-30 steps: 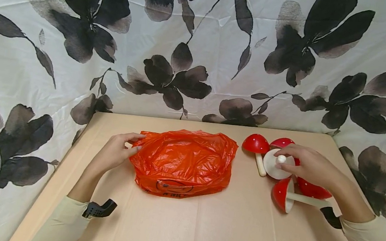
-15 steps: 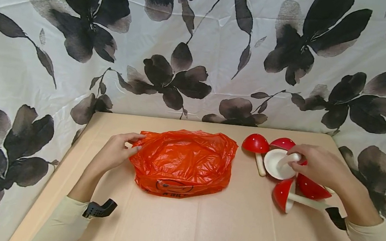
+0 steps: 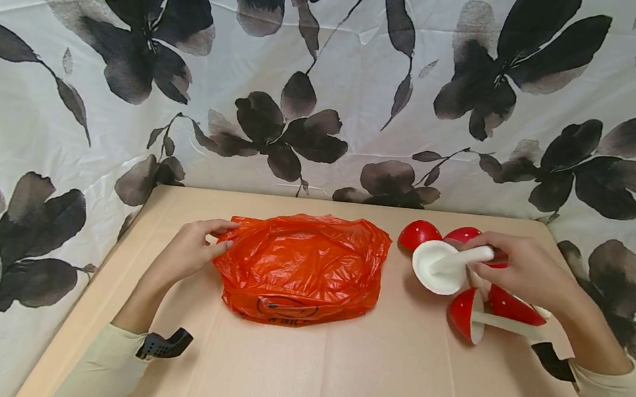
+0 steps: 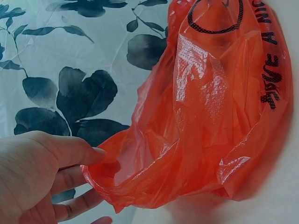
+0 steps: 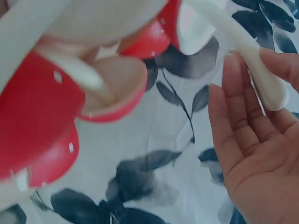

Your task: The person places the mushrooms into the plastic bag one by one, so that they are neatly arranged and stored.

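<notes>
In the head view my left hand [image 3: 189, 249] pinches the left edge of a crinkled orange plastic bag [image 3: 303, 269] lying on the table. The left wrist view shows the thumb and fingers on the bag's thin rim [image 4: 100, 179]. My right hand [image 3: 523, 270] holds a toy mushroom [image 3: 434, 267] by the end of its white stem. Its hollow white underside faces up toward me. In the right wrist view the thumb and fingers close round that stem [image 5: 264, 81]. Other red-capped mushrooms lie below and around it: one at the back [image 3: 419, 234], another at the front [image 3: 464, 314].
Another red mushroom cap [image 3: 462, 233] shows behind the right fingers, and one more mushroom [image 3: 510, 308] lies beneath the right wrist. The pale wooden table [image 3: 319, 384] ends at the back against a white cloth [image 3: 366, 98] with dark flowers.
The right hand has taken the toy mushroom by its stem, lifted it from the group and tilted it; its cap has shifted left over the back mushroom. The left hand stays on the bag.
</notes>
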A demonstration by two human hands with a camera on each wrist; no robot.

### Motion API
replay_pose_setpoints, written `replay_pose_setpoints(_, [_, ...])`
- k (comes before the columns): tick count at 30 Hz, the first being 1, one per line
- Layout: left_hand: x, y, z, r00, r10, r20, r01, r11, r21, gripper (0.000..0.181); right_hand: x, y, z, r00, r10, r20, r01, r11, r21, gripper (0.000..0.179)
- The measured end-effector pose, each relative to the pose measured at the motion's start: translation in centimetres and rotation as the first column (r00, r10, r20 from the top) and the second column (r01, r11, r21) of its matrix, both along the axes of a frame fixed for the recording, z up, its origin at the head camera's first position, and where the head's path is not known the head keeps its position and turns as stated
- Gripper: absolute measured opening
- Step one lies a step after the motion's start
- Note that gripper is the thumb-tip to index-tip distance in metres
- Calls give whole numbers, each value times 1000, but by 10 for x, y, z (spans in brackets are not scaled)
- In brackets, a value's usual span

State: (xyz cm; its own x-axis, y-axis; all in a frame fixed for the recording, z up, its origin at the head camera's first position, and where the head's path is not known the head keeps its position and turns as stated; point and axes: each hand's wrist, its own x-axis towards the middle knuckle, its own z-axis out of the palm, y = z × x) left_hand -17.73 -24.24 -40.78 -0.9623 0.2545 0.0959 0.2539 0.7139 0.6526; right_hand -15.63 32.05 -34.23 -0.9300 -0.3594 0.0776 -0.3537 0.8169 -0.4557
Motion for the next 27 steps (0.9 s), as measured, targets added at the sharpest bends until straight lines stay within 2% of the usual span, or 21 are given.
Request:
replay_pose_setpoints(4, [0,-1,0,1000,0,2,0,1000,-7,39,0,-9,-9,993,15,114,-5,996,-89,38])
replay_pose_setpoints(7, [0,-1,-1,1000,1,4,-1,1000,-13,39,-3,-15,-17,990,30,139,-17,996,-92,37])
replay_pose_setpoints(11, [0,-2,-1,1000,2,8,-2,1000,-16,39,-9,-18,-26,991,54,121,-49,998,-49,33])
replay_pose_setpoints(17, [0,-2,-1,1000,1,11,0,1000,-27,38,-12,-22,-27,994,27,104,-37,995,89,33])
replay_pose_setpoints(20, [0,-2,-2,1000,3,13,-2,1000,-26,38,-13,-24,-26,996,80,28,-84,979,184,38])
replay_pose_setpoints(22, [0,-2,-2,1000,3,17,-3,1000,-25,38,-14,-24,-28,985,161,-63,-139,954,265,45])
replay_pose_setpoints(25, [0,-2,-2,1000,1,19,0,1000,-25,38,-16,-21,-32,940,279,-195,-194,909,369,54])
replay_pose_setpoints(27, [-1,-1,-2,1000,-6,13,7,1000,-26,38,-18,-19,-35,905,348,-243,-228,881,415,55])
